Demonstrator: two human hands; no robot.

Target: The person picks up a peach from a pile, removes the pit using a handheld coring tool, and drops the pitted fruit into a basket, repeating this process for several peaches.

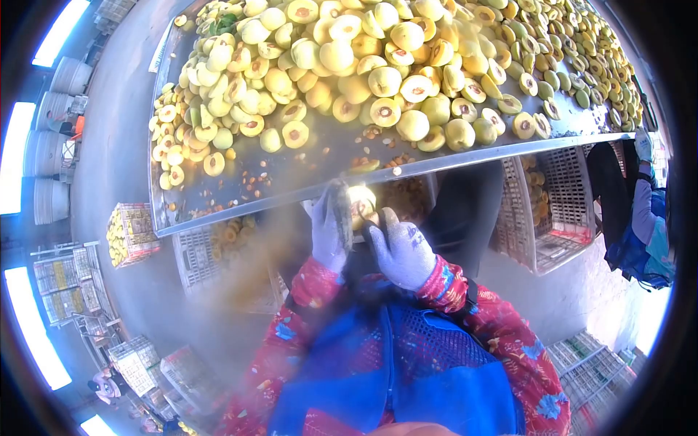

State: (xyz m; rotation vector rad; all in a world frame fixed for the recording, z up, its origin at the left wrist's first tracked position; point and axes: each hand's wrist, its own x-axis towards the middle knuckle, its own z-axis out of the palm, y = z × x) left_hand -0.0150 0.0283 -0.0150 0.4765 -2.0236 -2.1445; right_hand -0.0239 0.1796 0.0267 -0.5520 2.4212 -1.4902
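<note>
My left hand [331, 231], in a white glove with a dark-stained palm side, is closed around a halved yellow peach-like fruit [361, 205] just below the table's front edge. The cut face with its brownish centre is turned up. My right hand [404, 253], gloved too, is closed with its fingertips right at that fruit. A slim dark thing shows at those fingertips, too small to name. Beyond both hands, a heap of halved yellow-green fruit [336, 55] covers much of the metal table [305, 171]. Small brown pits [251, 190] lie scattered near the edge.
The table's raised metal rim [465, 158] runs across in front of me. Below it stand plastic crates [544, 211] of fruit, another crate [136, 232] being at the left. Another person [643, 211] stands at the far right. White tubs [51, 152] line the left side.
</note>
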